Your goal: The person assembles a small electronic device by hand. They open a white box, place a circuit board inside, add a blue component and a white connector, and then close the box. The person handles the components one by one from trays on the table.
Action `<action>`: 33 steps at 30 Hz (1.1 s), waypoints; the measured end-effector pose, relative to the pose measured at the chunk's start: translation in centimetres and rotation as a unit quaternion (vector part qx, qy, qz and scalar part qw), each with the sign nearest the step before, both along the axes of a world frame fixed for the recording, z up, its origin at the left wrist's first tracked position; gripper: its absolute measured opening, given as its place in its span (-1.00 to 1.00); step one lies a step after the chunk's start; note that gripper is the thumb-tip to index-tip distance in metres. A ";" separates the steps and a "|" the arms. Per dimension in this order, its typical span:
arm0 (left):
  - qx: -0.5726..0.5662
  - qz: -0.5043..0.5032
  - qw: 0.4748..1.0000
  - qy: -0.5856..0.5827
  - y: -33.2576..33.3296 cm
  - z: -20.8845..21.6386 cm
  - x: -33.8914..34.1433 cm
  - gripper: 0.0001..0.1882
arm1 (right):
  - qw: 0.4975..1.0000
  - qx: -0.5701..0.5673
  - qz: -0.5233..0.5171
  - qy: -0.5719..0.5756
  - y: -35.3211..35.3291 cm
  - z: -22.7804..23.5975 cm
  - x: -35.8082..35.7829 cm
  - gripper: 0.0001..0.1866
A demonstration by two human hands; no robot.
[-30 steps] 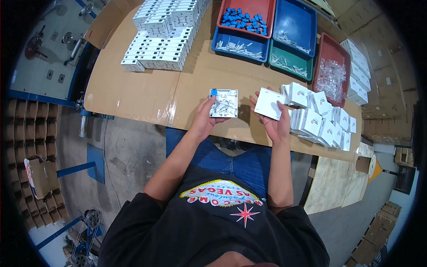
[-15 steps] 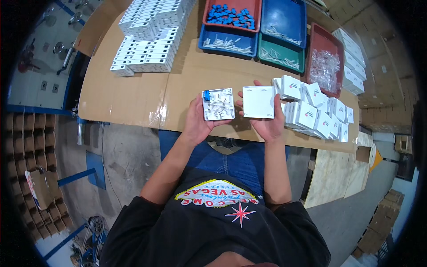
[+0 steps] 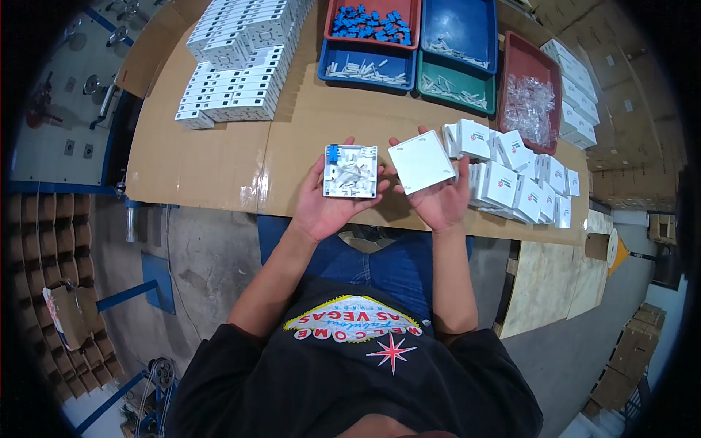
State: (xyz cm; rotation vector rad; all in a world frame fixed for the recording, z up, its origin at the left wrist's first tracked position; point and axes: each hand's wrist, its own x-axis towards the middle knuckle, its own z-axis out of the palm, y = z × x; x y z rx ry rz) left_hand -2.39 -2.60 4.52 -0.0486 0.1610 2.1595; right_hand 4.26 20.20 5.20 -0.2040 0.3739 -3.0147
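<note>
My left hand (image 3: 322,213) supports a shallow white square plastic box (image 3: 328,175) from below, its fingers curled around the sides. Small white parts (image 3: 353,177) lie loose inside the box, and a blue clip-like piece (image 3: 334,154) sits in its upper left corner. On my right hand (image 3: 441,212) rests a flat white square lid (image 3: 421,163), tilted and turned, with the fingers behind it and the thumb near its right side. Box and lid are apart, held side by side above the cardboard-covered table (image 3: 292,162).
Finished-looking white boxes (image 3: 500,184) are heaped to the right. White switch-box-like housings (image 3: 226,95) stand stacked at far left. Trays hold blue pieces (image 3: 369,26), white plugs (image 3: 365,71) and clear bags (image 3: 527,106). More white cartons (image 3: 577,91) line the far right.
The lid in my right hand has turned and tilted, and its fingers have opened out somewhat. My left hand has shifted slightly left with the box.
</note>
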 end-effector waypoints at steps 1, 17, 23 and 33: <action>-0.014 0.004 1.000 -0.002 0.0 0.2 0.1 -0.37 | 1.000 0.009 -0.001 0.001 -0.1 0.3 0.2 -0.12; -0.217 0.030 0.973 0.068 1.5 -0.4 2.1 -0.29 | 0.591 0.784 -0.176 0.068 -3.2 3.8 0.2 0.08; -0.256 0.014 0.961 0.103 1.8 -1.0 2.7 -0.29 | 0.562 0.798 -0.200 0.084 -4.4 2.9 -0.3 0.03; -0.275 0.020 0.955 0.109 1.9 -0.5 2.9 -0.29 | 0.561 0.799 -0.200 0.089 -5.0 2.9 -0.4 -0.04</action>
